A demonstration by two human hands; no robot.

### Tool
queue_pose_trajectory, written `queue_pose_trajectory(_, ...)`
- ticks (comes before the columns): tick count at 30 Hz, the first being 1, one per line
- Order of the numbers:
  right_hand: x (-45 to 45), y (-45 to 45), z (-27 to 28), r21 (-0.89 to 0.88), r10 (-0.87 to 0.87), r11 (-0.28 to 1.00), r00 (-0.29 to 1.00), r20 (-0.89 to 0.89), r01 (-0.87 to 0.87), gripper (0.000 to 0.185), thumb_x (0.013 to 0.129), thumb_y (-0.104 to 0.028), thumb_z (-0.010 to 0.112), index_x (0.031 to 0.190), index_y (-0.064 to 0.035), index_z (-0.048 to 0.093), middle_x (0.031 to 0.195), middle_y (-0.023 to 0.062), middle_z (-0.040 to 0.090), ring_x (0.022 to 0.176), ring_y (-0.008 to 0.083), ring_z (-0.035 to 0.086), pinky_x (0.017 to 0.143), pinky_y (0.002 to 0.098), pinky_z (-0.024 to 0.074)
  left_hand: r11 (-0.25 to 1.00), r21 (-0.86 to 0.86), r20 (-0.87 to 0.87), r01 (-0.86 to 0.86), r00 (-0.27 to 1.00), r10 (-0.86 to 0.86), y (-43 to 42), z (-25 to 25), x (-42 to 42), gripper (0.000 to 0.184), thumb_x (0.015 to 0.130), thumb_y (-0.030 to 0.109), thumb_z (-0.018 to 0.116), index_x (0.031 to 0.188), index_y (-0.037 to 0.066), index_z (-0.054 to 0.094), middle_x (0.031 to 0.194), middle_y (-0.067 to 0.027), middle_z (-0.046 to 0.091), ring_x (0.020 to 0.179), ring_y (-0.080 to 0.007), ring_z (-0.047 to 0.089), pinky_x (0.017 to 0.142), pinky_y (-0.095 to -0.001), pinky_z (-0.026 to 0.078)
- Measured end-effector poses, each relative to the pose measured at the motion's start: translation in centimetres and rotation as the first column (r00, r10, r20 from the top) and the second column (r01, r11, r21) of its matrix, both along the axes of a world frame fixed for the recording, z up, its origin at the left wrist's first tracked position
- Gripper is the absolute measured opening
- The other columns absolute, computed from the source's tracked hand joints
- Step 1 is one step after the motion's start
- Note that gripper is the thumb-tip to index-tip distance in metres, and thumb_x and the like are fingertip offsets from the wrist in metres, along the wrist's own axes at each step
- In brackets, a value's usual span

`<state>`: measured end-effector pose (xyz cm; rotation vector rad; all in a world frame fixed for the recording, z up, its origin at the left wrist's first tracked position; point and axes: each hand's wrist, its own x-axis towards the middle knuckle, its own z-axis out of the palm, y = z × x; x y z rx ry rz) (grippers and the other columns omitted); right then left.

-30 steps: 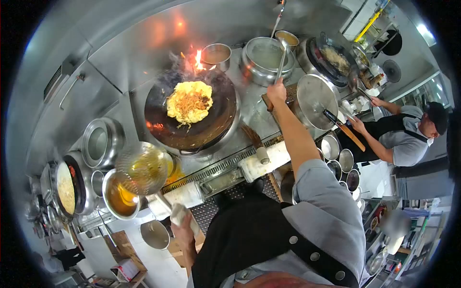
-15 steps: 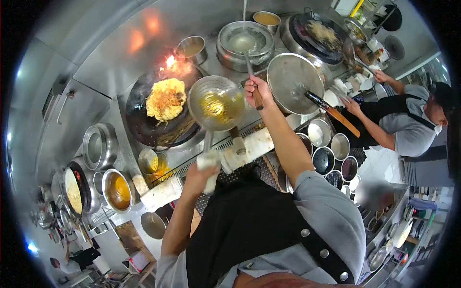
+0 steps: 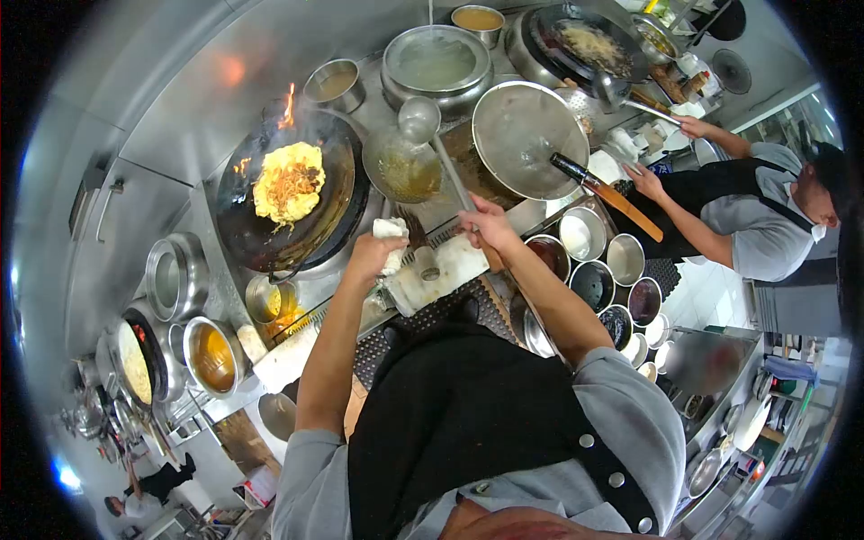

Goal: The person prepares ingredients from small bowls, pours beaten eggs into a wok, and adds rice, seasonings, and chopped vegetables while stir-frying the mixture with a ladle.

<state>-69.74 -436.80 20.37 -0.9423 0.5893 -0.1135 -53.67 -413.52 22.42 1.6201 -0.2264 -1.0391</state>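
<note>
"One question: what's gripped?"

"The left hand (image 3: 367, 257) is clenched on a bunched white cloth (image 3: 391, 241); the right hand (image 3: 488, 227) curls round the brown handle of a round-bowled steel ladle (image 3: 419, 121)."

"And beyond?"

"Beneath the ladle's bowl, a round metal strainer (image 3: 393, 169); farther left, ruffled yellow egg (image 3: 290, 183) inside a round black wok (image 3: 240, 232)."

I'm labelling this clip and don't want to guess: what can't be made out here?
- Head view: the grip of the strainer, covered by the white cloth and the left hand.
- Head view: any burner beneath the wok, hidden by the wok itself.
- Head view: what the ladle holds, if anything; too blurred.
- Head view: the pale streak's upper end, cut off by the top edge.
</note>
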Motion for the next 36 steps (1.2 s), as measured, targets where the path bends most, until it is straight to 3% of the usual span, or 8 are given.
queue_pose_trajectory(9,13.4,-2.7,-0.1,-0.832,-0.35,0.499,0.935,0.063,0.243,0.062,0.088,-0.01,0.068,0.146,0.0015,0.048,0.102,0.0166,0.071,0.093,0.0321,0.068,0.085,0.037,0.0538,0.869,0.486,0.695,0.093,0.561,-0.449,2.0,0.2,-2.4,0.04,0.078,0.04,0.076,0.101,0.008,0.076,0.098,-0.0199,0.075,0.09,-0.0409,0.069,0.081,-0.0466,0.053)
queue_pose_trajectory(12,23.0,-6.8,-8.5,-0.969,-0.585,0.046,0.794,0.169,0.241,0.046,0.093,-0.013,0.065,0.136,-0.0018,0.057,0.072,0.0059,0.062,0.052,0.0179,0.056,0.049,0.0343,0.0473,0.883,0.467,0.615,0.042,0.703,-0.358,1.5,1.3,-3.2,0.042,0.074,0.038,0.078,0.103,0.006,0.076,0.098,-0.0209,0.074,0.092,-0.0384,0.07,0.084,-0.0452,0.054)
queue_pose_trajectory(13,23.1,-6.9,-6.7,-0.967,-0.582,0.049,0.794,0.175,0.25,0.046,0.093,-0.013,0.065,0.136,-0.0018,0.057,0.072,0.0059,0.062,0.052,0.0179,0.056,0.049,0.0343,0.0473,0.906,0.422,0.525,0.022,0.809,-0.264,1.3,1.5,-3.2,0.042,0.074,0.036,0.078,0.103,0.006,0.076,0.098,-0.0211,0.074,0.092,-0.0374,0.071,0.085,-0.0444,0.054)
queue_pose_trajectory(15,22.4,-8.2,-2.2,-0.161,-0.296,0.941,0.954,0.037,0.298,0.017,0.095,-0.017,0.066,0.106,-0.0043,0.062,0.073,0.0053,0.061,0.056,0.0163,0.058,0.05,0.033,0.0476,0.904,0.428,0.496,-0.011,0.838,-0.225,1.0,1.7,-3.1,0.044,0.074,0.035,0.079,0.105,0.005,0.076,0.099,-0.0206,0.075,0.093,-0.0347,0.072,0.085,-0.0426,0.054)
queue_pose_trajectory(19,18.7,-7.5,-0.8,0.463,-0.307,0.869,0.925,0.223,0.177,0.016,0.097,-0.017,0.063,0.097,-0.0105,0.049,0.071,0.0007,0.05,0.054,0.0132,0.05,0.047,0.0295,0.0416,0.976,0.21,0.319,-0.063,0.948,-0.008,-0.3,0.4,-1.7,0.04,0.075,0.027,0.08,0.105,0.0,0.075,0.097,-0.0152,0.076,0.086,-0.0267,0.072,0.079,-0.0384,0.054)
queue_pose_trajectory(29,7.2,4.5,-0.3,0.247,-0.288,0.937,0.948,0.138,0.248,0.04,0.099,-0.016,0.061,0.136,-0.0131,0.048,0.076,-0.0013,0.055,0.053,0.0123,0.05,0.048,0.0299,0.042,0.994,0.109,0.192,0.015,0.981,-0.036,-5.0,1.9,1.8,0.025,0.077,0.016,0.08,0.091,-0.004,0.076,0.084,-0.0066,0.072,0.071,-0.0153,0.063,0.065,-0.0331,0.048)
queue_pose_trajectory(33,2.6,8.3,-1.8,0.239,-0.277,0.938,0.958,0.077,0.252,0.06,0.095,-0.012,0.064,0.151,-0.0098,0.042,0.07,-0.0001,0.056,0.052,0.0136,0.054,0.045,0.0294,0.0425,0.963,0.248,0.394,0.105,0.897,-0.199,-4.0,2.9,1.7,0.036,0.076,0.027,0.078,0.096,-0.003,0.075,0.089,-0.0187,0.074,0.081,-0.0306,0.07,0.075,-0.0398,0.051)
queue_pose_trajectory(36,-1.1,7.6,-4.5,-0.385,-0.161,0.914,0.986,-0.048,0.13,0.067,0.092,-0.014,0.067,0.153,-0.0061,0.041,0.084,0.0073,0.065,0.06,0.016,0.058,0.055,0.0296,0.0489,0.879,0.47,0.584,0.079,0.719,-0.377,-3.2,3.4,2.0,0.043,0.076,0.035,0.075,0.102,0.001,0.074,0.094,-0.0263,0.072,0.093,-0.0419,0.068,0.084,-0.0455,0.052)
